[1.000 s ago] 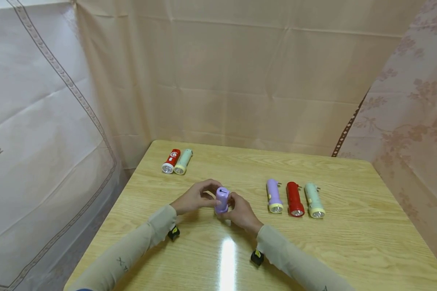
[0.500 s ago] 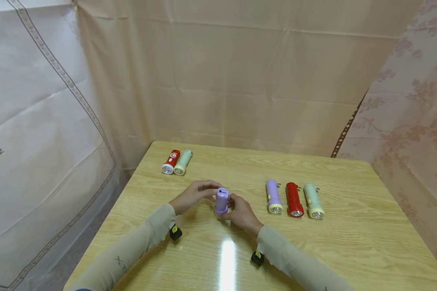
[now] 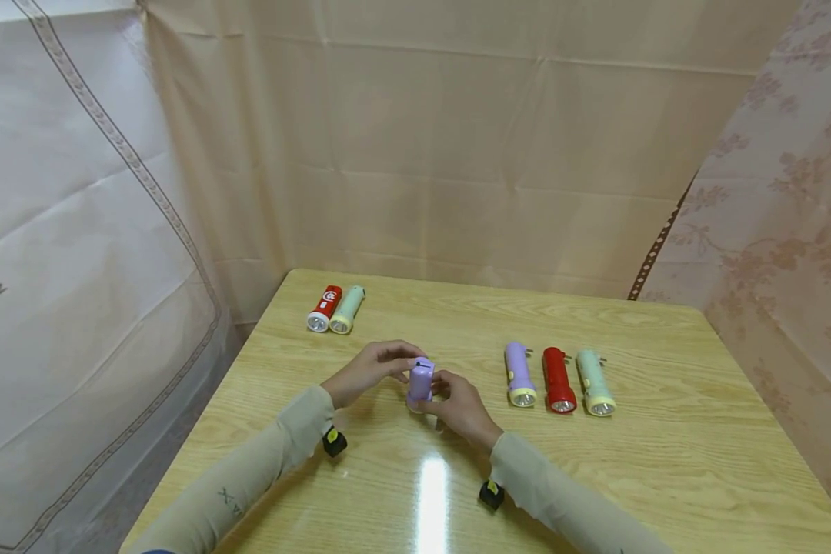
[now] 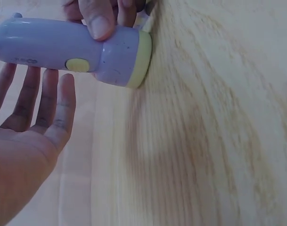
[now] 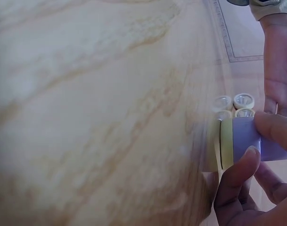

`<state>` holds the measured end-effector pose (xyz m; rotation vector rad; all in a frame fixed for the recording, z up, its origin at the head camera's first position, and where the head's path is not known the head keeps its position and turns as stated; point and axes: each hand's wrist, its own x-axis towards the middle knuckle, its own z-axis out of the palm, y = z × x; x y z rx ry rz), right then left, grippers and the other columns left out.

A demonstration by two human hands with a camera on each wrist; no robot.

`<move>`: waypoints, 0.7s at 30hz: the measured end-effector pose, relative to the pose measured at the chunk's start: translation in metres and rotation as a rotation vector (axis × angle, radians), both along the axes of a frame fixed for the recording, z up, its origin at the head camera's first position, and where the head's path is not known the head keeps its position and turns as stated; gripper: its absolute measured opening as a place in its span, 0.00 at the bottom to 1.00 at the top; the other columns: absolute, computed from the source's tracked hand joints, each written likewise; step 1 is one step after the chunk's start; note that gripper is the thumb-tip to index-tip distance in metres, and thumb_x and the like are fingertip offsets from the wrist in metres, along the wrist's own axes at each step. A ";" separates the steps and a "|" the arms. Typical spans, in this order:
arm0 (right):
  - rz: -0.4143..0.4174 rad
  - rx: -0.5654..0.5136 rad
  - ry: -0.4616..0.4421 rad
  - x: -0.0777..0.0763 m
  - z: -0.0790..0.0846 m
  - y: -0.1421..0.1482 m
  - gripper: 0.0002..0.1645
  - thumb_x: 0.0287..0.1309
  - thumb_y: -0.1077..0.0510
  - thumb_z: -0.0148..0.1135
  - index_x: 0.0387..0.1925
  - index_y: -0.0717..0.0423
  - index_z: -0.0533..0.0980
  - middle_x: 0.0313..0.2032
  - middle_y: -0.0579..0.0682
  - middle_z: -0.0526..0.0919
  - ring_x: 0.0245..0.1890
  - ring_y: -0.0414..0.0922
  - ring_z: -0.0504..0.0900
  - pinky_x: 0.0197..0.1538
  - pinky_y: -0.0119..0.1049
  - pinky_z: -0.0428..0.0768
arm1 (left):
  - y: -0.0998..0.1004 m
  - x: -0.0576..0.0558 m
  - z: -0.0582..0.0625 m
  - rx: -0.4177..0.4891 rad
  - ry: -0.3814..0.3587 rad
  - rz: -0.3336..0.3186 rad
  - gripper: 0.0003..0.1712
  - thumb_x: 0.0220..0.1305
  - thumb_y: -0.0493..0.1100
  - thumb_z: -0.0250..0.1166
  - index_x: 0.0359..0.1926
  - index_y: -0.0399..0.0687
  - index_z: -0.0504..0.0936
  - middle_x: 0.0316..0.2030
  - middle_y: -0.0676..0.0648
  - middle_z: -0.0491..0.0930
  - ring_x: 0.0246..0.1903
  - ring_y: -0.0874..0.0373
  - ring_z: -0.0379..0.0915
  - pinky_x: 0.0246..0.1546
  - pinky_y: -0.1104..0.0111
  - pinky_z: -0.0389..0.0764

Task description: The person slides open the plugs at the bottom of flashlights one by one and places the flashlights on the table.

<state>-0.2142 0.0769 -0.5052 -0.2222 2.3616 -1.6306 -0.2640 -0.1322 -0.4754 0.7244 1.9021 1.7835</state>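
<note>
Held the purple, yellow-rimmed, tubular plastic flashlight (image 3: 422, 378) upright, lens down, between the wood-grain worktop's (image 3: 630, 477) left and right edges: pinched near the neck by the right hand (image 3: 462, 409), flanked by the left hand's (image 3: 365, 374) nearly straight fingers. Probably felt light, stiff, slick; best gripped there.

Wood-grain table (image 3: 692, 446); five flashlights (image 3: 558, 378) lying; upright purple flashlight (image 3: 421, 382), seemingly touching.

Thumbs of both hands (image 3: 365, 375) (image 3: 465, 414) now higher along the held purple flashlight (image 3: 421, 382) — left near its top, right only slightly up
</note>
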 end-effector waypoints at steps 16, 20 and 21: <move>0.002 0.017 -0.030 -0.003 0.002 0.003 0.26 0.45 0.47 0.75 0.44 0.54 0.78 0.42 0.50 0.82 0.30 0.47 0.81 0.25 0.41 0.83 | 0.002 -0.003 0.015 -0.088 -0.061 0.028 0.17 0.65 0.51 0.63 0.50 0.48 0.79 0.50 0.45 0.78 0.51 0.49 0.74 0.52 0.46 0.75; 0.004 0.015 -0.033 -0.004 0.000 0.003 0.25 0.45 0.47 0.76 0.44 0.54 0.78 0.41 0.50 0.82 0.30 0.48 0.81 0.25 0.42 0.83 | 0.000 -0.005 0.018 -0.117 -0.045 0.034 0.15 0.63 0.51 0.65 0.48 0.50 0.81 0.49 0.46 0.80 0.51 0.50 0.75 0.55 0.45 0.72; 0.004 0.015 -0.034 -0.004 0.000 0.003 0.25 0.45 0.47 0.76 0.44 0.53 0.78 0.41 0.50 0.82 0.30 0.47 0.81 0.25 0.42 0.83 | 0.000 -0.005 0.019 -0.125 -0.048 0.032 0.16 0.62 0.51 0.65 0.48 0.50 0.82 0.48 0.47 0.80 0.51 0.51 0.75 0.55 0.45 0.71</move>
